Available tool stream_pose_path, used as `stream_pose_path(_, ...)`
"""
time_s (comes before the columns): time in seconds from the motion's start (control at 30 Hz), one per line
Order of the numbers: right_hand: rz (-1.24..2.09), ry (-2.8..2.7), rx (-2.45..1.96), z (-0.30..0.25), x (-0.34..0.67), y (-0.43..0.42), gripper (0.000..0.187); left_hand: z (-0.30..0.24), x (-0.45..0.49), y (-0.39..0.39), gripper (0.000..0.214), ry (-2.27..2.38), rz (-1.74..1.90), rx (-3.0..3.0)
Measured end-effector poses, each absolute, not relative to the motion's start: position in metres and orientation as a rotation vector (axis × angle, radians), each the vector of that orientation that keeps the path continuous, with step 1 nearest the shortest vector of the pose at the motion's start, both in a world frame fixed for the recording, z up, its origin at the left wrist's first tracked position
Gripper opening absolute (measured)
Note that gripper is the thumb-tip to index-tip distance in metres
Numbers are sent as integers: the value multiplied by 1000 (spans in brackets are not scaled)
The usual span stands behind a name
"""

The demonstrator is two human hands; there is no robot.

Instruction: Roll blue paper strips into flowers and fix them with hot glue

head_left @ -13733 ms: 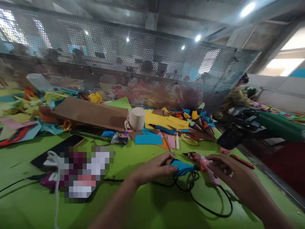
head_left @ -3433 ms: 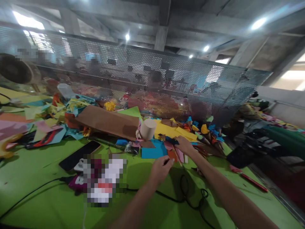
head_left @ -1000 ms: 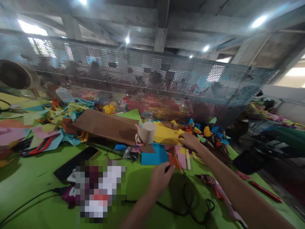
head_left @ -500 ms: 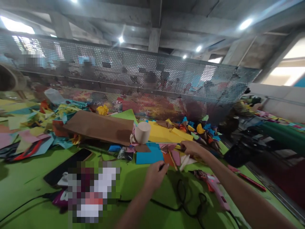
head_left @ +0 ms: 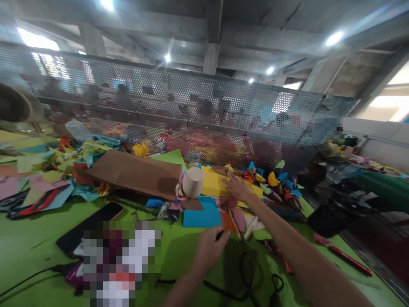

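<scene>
My right hand (head_left: pixel 237 187) reaches across the table, fingers spread over a yellow paper sheet (head_left: pixel 213 182); whether it touches the sheet is unclear. Left of it stands a pale, round cylinder (head_left: pixel 193 183). My left hand (head_left: pixel 211 245) is curled nearer to me with fingertips pressed together. A dark spot shows between them, but what it is I cannot make out. Just beyond lies a blue paper piece (head_left: pixel 202 218). Beneath my right forearm a glue gun (head_left: pixel 274 248) is mostly covered. A thin wooden stick (head_left: pixel 235 222) and a whitish stick (head_left: pixel 251 228) lie beyond my left hand.
A large brown paper sheet (head_left: pixel 137 172) lies behind a black phone (head_left: pixel 89 227). Paper scraps (head_left: pixel 51 179) heap up at left. Colourful paper flowers (head_left: pixel 277 179) sit at right, near a red pen (head_left: pixel 351 261). A black cable (head_left: pixel 223 288) crosses the green table. Perforated metal mesh (head_left: pixel 179 106) rises behind.
My right hand has moved farther back and left, from the small scraps to the yellow sheet, and its fingers have spread. The forearm now covers most of the glue gun. My left hand stays curled.
</scene>
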State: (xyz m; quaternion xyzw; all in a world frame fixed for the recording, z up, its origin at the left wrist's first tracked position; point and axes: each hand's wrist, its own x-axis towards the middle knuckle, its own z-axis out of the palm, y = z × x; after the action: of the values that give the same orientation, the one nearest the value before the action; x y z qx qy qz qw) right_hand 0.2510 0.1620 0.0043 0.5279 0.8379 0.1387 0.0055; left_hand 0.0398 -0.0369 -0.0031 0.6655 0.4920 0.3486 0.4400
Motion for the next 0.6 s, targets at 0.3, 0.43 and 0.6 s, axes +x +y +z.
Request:
stream_pose_path(0.3, 478, 2507, 1819, 18, 267, 210, 41, -3, 44, -38, 32, 1236, 867, 1578)
stream_pose_path(0.43, 403, 2476, 1900, 21, 279, 215, 38, 1, 46, -41, 30, 1231, 846, 1592)
stream_pose_path(0.6, 317, 2531, 1887, 25, 276, 208, 43, -2, 45, -40, 31, 1218, 829, 1618)
